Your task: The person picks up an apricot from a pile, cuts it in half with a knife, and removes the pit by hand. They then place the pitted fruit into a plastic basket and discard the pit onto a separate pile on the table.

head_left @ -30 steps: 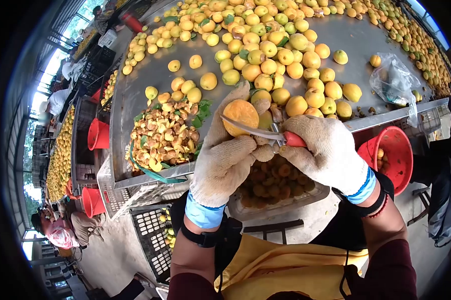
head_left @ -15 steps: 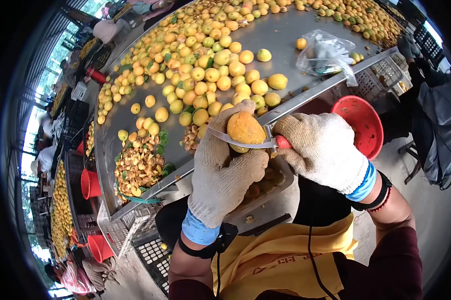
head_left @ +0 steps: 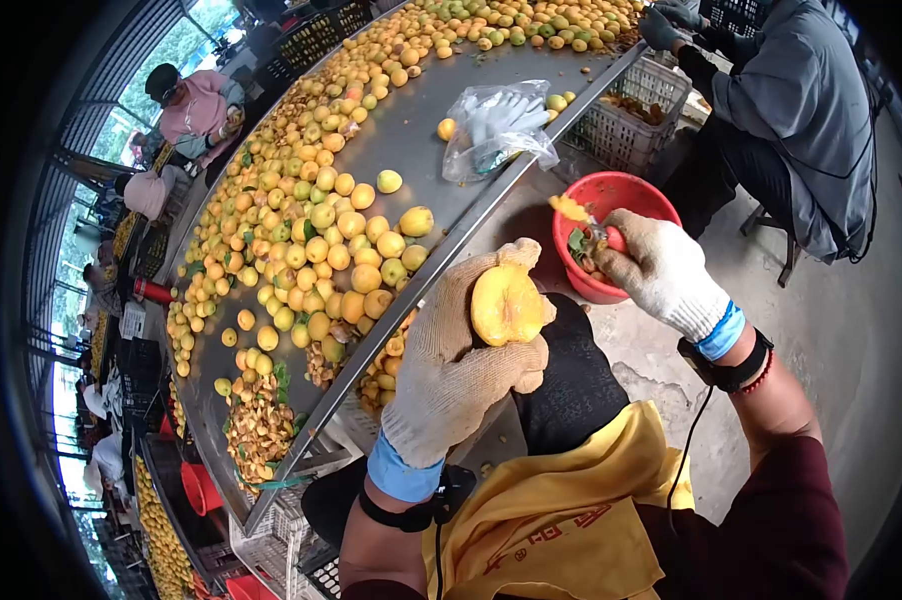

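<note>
A halved yellow peach rests in my gloved left hand, its cut face and hollow turned up, thumb and fingers around its edges. My gloved right hand is closed on the red handle of a knife, held over a red bucket. A piece of orange fruit flesh is at the blade end, above the bucket's left side; most of the blade is hard to make out. Leaves and scraps lie in the bucket.
Whole yellow fruits cover much of the metal table, with cut scraps at its near end. A plastic bag of gloves lies by its raised edge. A co-worker in grey sits at right beside a white crate.
The knife has come away from the fruit; my right hand has carried it right, over the bucket. My left hand now shows the fruit's cut face. The view has shifted to the right.
</note>
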Demonstrator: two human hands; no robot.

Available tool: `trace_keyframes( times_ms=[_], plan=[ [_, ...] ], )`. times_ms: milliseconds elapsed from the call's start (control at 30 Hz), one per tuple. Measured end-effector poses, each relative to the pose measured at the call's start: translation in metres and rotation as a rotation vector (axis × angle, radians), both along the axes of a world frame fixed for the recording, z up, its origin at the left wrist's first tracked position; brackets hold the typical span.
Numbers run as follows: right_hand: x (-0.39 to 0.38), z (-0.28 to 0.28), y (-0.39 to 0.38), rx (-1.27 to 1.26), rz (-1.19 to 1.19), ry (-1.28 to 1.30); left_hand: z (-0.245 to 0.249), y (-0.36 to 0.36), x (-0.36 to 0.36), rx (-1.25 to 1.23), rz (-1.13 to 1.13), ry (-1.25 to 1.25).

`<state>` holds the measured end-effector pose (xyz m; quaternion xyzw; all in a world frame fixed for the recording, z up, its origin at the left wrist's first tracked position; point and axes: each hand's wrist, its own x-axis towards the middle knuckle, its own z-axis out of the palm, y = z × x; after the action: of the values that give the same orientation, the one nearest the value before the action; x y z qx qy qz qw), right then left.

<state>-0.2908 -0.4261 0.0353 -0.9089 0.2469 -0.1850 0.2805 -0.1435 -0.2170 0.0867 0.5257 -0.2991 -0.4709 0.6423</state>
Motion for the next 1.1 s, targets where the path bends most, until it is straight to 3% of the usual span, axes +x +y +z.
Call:
trace_keyframes(
  times_ms=[33,100,133,200,267,300,400,467,533,600,667,733,800,867,933,967,1000,1067,1100],
  plan=[
    [-0.010,-0.016,-0.016,0.075,-0.059,0.017,-0.002,-0.007,-0.004,-0.045,0.016,0.033],
    [-0.024,-0.068,-0.055,0.071,-0.100,0.412,-0.007,-0.014,-0.005,-0.106,0.015,0.089],
    [-0.038,-0.093,-0.067,-0.045,-0.160,0.613,-0.007,-0.015,-0.007,-0.105,0.006,0.086],
    [-0.053,-0.101,-0.070,0.121,-0.304,0.507,-0.008,-0.013,-0.005,-0.047,0.033,0.055],
    [-0.058,-0.077,-0.056,0.765,-0.391,0.148,-0.015,-0.003,-0.003,-0.031,0.039,0.104],
    [-0.056,-0.065,-0.047,0.931,-0.313,-0.085,-0.017,-0.001,-0.003,-0.035,0.058,0.111],
    [-0.028,-0.035,-0.014,0.940,-0.190,-0.564,-0.021,0.005,-0.003,-0.032,0.077,0.078],
    [-0.016,0.005,0.001,1.019,-0.002,-0.643,-0.020,0.012,-0.010,-0.055,0.125,0.009],
    [0.007,0.027,0.020,1.487,0.268,-1.032,-0.022,0.023,-0.010,0.008,0.133,-0.129],
    [0.038,0.048,0.045,1.632,0.631,-1.221,-0.026,0.034,-0.014,0.019,0.193,-0.291],
    [0.066,0.057,0.062,1.577,0.886,-1.206,-0.023,0.049,-0.012,0.008,0.146,-0.153],
    [0.089,0.054,0.078,1.607,1.071,-1.176,-0.023,0.060,-0.011,0.024,0.184,-0.362],
    [0.094,0.061,0.103,1.553,0.920,-1.083,-0.026,0.076,-0.008,0.014,0.199,-0.400],
    [0.100,0.051,0.110,1.503,1.039,-0.985,-0.030,0.091,-0.006,-0.004,0.202,-0.483],
    [0.097,0.054,0.132,1.587,0.685,-1.002,-0.029,0.099,-0.004,-0.098,0.197,-0.534],
    [0.104,0.049,0.127,1.286,0.765,-0.916,-0.025,0.103,-0.007,-0.050,0.244,-0.585],
    [0.106,0.044,0.134,1.291,0.768,-0.907,-0.023,0.107,-0.008,-0.002,0.289,-0.635],
    [0.111,0.041,0.154,1.696,0.581,-1.137,-0.028,0.114,-0.003,-0.025,0.310,-0.621],
    [0.109,0.038,0.154,0.934,0.476,-0.874,-0.031,0.118,-0.001,-0.050,0.326,-0.612]
  ],
)
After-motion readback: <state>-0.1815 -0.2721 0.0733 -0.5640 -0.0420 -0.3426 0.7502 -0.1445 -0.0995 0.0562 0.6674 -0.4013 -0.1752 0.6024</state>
